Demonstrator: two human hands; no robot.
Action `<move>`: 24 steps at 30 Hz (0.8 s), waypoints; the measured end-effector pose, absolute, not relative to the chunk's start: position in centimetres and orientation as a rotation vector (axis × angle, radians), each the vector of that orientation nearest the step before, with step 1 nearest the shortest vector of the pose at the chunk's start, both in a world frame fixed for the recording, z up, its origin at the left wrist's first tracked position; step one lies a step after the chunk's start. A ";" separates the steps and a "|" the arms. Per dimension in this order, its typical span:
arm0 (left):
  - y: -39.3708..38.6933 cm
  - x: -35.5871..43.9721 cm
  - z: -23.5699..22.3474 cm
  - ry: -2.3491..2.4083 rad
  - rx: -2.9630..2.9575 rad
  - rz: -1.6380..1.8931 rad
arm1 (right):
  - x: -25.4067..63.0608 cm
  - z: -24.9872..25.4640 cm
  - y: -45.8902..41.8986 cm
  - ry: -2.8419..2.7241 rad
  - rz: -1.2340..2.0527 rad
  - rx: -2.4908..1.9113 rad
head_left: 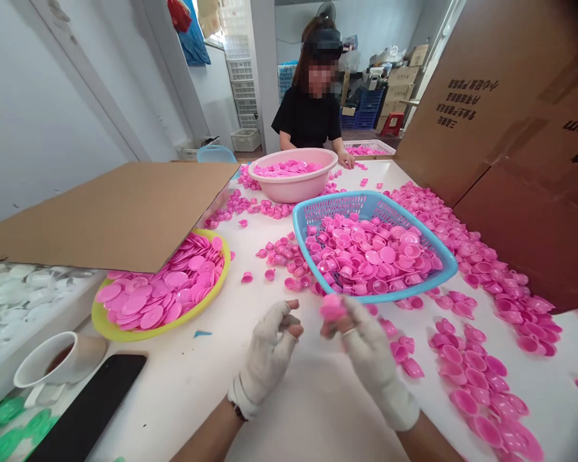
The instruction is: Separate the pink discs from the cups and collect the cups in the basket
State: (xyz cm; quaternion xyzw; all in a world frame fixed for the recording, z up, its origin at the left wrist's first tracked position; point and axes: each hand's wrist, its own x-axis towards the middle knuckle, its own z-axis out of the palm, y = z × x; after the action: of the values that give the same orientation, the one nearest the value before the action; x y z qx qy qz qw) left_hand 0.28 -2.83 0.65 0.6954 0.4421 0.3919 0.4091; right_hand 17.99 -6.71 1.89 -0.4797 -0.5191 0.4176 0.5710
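Both my hands wear white gloves with bare fingertips. My right hand (363, 350) pinches a small pink toy cup (332, 308), which is slightly blurred; whether a saucer is joined to it I cannot tell. It is just in front of the near edge of a blue basket (378, 298), which is heaped with pink toy cups and discs. My left hand (270, 350) is over the white table (298, 391), its fingers half curled and apart from the thumb, with nothing between them. Loose pink cups (476, 378) lie to the right.
A yellow basket (99, 324) of pink discs sits left, partly under a cardboard sheet (125, 212). Nearby are a mug (84, 356) and a phone (96, 404). Across the table, a person (313, 115) stands behind a pink basin (289, 189). Cardboard (515, 212) walls the right side.
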 end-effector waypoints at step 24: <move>0.7 -4.1 3.2 1.519 2.155 0.788 | 15.6 -1.8 -6.5 -1.632 1.063 -1.482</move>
State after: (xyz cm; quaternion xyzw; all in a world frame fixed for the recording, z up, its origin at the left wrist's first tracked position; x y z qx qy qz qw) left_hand -4.10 0.68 3.19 0.7683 0.5415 0.2810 0.1938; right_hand 15.65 -6.47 -1.75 -0.5693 -0.6271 0.4086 0.3402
